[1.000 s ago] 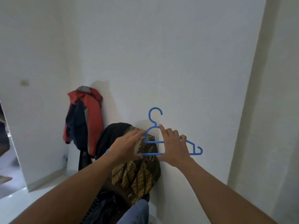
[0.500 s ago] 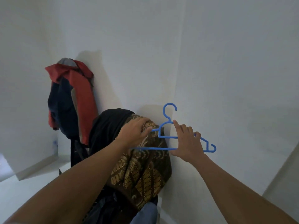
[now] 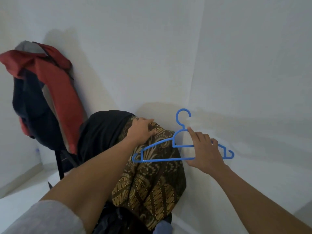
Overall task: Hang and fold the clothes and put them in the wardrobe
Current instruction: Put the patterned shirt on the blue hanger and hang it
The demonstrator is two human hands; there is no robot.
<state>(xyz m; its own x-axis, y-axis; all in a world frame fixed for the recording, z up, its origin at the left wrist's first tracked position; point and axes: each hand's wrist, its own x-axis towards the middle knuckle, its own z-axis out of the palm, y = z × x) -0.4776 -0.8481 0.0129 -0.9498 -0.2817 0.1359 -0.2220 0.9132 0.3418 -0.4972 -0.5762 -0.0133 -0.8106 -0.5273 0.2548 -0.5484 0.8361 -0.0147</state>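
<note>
Nearest to the camera is a grey sleeve (image 3: 50, 217) on the left arm, and a small piece of blue cloth (image 3: 163, 228) shows at the bottom edge. Just behind them hangs the brown and gold batik garment (image 3: 152, 191), draped over some support that I cannot see.

The left hand (image 3: 141, 130) lies on the top of this batik garment, palm down, with the fingers curled over the highest fold, so it seems to grip the fabric there. The right hand (image 3: 205, 149) holds a thin blue plastic hanger (image 3: 162, 160) by its right half. Its fingers are closed around the sloping shoulder and the lower bar, and the index finger is stretched up toward the neck.

The hanger is just to the right of the left hand. Its hook points up and its long axis is almost level (the left end a little lower). The left tip already crosses in front of the batik garment, but it is not inside it. I judge the next move is to bring this tip into the neck opening, which I cannot find in the folds.

Behind, a black garment (image 3: 103, 132) lies against the batik one. Further left hangs a red and dark blue jacket (image 3: 50, 92), and the white wall (image 3: 152, 48) closes the corner.
</note>
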